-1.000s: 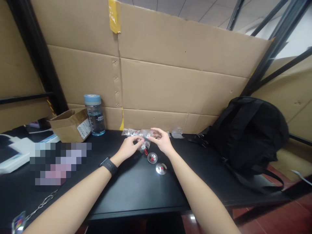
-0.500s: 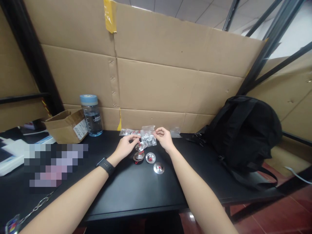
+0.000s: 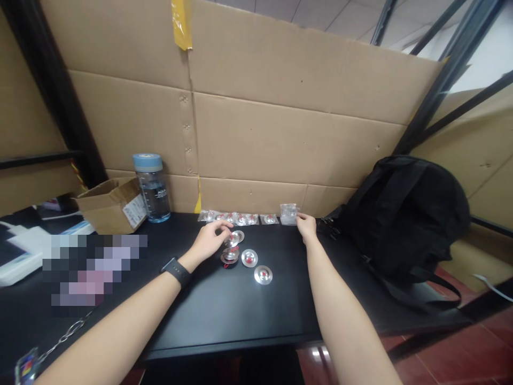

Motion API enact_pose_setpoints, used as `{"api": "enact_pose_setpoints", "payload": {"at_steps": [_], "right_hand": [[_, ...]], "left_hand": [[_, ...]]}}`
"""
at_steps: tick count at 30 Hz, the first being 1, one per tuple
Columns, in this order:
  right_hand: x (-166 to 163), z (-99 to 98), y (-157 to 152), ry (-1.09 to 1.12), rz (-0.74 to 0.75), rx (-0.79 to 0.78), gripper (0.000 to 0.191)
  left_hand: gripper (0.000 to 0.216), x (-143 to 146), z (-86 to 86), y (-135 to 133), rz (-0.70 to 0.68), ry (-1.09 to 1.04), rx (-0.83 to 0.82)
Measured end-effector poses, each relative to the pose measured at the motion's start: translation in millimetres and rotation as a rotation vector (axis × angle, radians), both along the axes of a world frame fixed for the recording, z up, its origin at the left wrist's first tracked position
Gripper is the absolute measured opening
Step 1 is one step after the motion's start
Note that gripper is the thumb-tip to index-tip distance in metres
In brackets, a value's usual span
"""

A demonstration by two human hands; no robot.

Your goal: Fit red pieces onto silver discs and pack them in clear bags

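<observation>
My left hand (image 3: 211,239), with a black watch on its wrist, pinches a small silver disc (image 3: 237,235) just above the black table (image 3: 240,315). Under it lies another disc with a red cord (image 3: 228,256). Two more silver discs with red centres (image 3: 249,258) (image 3: 263,275) lie to the right. My right hand (image 3: 306,225) is stretched to the back of the table, its fingertips closed on a small clear plastic bag (image 3: 289,212). A row of clear packets holding discs (image 3: 236,218) lies along the cardboard wall between my hands.
A black backpack (image 3: 404,214) fills the table's right side, close to my right hand. At the back left stand a water bottle with a blue lid (image 3: 151,187) and an open cardboard box (image 3: 112,206). A metal chain (image 3: 60,338) lies at the near left.
My right hand has let go of the packets by the discs and moved right to the back with a small clear bag. The row of packets now lies by the wall. My left hand stays over the discs.
</observation>
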State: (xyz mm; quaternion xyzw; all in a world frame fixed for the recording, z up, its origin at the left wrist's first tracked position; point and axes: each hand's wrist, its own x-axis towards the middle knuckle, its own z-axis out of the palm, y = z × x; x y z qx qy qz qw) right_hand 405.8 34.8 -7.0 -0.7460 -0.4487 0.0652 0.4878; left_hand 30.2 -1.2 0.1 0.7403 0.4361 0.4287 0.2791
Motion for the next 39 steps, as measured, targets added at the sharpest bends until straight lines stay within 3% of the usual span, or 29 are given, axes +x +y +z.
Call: {"api": "enact_pose_setpoints", "payload": {"at_steps": [5, 7, 14, 24, 34, 39], "right_hand": [[-22.7, 3.8, 3.9, -0.185, -0.001, -0.180, 0.060], [-29.8, 4.0, 0.4, -0.314, -0.008, -0.273, 0.061], [-34.6, 3.6, -5.8, -0.500, 0.062, -0.424, 0.018], [-33.8, -7.7, 2.4, -0.554, 0.150, -0.482, 0.047], [-43.7, -8.1, 9.4, -0.608, 0.170, -0.467, 0.042], [-45.9, -2.1, 6.3, -0.640, 0.105, -0.370, 0.045]], "left_hand": [[0.025, 0.5, -0.6, 0.5, 0.004, -0.017, -0.022], [0.025, 0.7, -1.0, 0.8, 0.001, -0.018, -0.008], [0.022, 2.6, 0.3, -1.7, -0.011, 0.013, -0.013], [0.020, 3.1, 5.5, -7.3, -0.030, 0.076, 0.022], [0.021, 3.8, 5.9, -9.2, -0.051, 0.106, 0.032], [0.021, 4.2, 8.4, -11.4, -0.060, 0.118, 0.061]]}}
